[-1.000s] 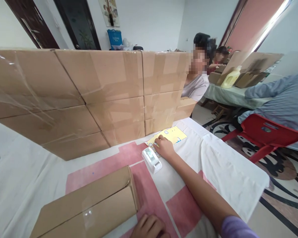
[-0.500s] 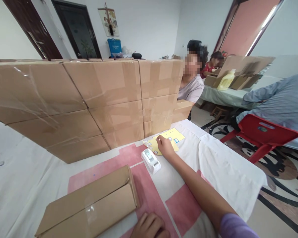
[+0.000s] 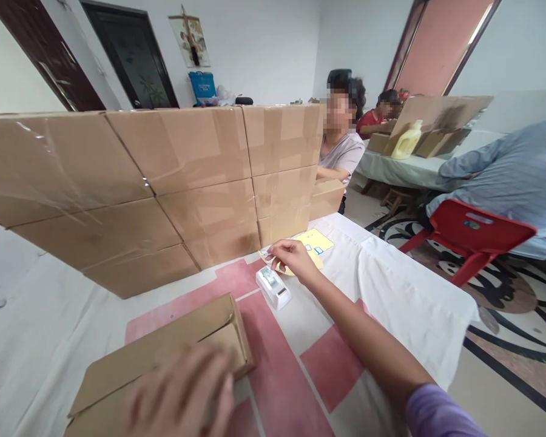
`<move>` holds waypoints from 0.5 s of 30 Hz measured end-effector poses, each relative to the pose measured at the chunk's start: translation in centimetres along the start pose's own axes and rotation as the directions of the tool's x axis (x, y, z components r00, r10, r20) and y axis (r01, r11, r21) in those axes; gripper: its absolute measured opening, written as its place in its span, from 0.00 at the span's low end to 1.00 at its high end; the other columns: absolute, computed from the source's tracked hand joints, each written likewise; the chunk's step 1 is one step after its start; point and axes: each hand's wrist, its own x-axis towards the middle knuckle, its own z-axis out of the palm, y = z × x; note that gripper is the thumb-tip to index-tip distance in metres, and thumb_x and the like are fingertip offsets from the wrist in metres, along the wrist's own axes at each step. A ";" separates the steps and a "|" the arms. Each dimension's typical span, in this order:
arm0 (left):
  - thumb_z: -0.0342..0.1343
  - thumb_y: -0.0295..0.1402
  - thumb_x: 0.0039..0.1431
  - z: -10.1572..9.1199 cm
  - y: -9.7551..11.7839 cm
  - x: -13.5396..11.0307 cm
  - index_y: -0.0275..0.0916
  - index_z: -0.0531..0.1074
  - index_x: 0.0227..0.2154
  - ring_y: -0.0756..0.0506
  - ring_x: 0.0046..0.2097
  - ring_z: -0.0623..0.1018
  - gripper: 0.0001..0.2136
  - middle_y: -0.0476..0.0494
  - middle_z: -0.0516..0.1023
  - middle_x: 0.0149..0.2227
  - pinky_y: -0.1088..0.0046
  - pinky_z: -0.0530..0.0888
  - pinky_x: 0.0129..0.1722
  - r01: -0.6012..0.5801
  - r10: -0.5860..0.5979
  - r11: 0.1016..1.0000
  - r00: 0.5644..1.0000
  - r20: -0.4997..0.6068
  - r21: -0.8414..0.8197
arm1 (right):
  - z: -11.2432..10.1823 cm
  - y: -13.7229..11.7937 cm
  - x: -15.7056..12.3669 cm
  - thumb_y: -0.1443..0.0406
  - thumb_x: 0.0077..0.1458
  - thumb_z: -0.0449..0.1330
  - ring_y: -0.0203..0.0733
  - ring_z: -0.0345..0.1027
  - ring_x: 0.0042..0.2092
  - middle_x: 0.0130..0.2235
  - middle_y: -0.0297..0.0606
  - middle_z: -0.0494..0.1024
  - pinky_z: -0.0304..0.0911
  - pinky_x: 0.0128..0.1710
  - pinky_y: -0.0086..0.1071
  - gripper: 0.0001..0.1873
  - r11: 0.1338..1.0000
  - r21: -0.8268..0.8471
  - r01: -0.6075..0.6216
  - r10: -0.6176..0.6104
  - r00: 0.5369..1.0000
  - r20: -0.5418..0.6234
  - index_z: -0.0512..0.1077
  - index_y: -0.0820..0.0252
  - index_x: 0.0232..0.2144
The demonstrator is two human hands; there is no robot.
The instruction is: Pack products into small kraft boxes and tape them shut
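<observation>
Head view: could nudge white device [image 3: 275, 289] by brushing near-pinched fingers of right hand [image 3: 293, 258]; cannot tell its hold, see nothing in loosely spread, blurred left hand [image 3: 182, 394].

The right arm reaches in from the lower right, a purple sleeve [image 3: 441, 413] around its upper part and the bare forearm [image 3: 368, 343] slanting up and leftward to a wrist that looks nearly straight. At its end the right hand [image 3: 292, 260] is turned back upward, knuckles bent, with the fingertips drawn together near the thumb and pointing left and down. The left hand [image 3: 184, 388], low in view and blurred, shows its back, fingers loosely extended and slightly curved, its wrist out of sight.
</observation>
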 end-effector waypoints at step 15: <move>0.40 0.49 0.69 -2.5 -11.0 3.2 0.55 0.50 0.69 0.36 0.71 0.57 0.28 0.50 0.56 0.71 0.46 0.53 0.69 0.165 -0.123 0.986 0.751 0.649 -0.004 | 4.2 -1.6 -5.2 0.71 0.60 0.60 0.33 0.68 0.35 0.36 0.33 0.78 0.60 0.33 0.27 0.05 0.896 -0.184 0.404 -0.176 0.704 0.688 0.75 0.60 0.34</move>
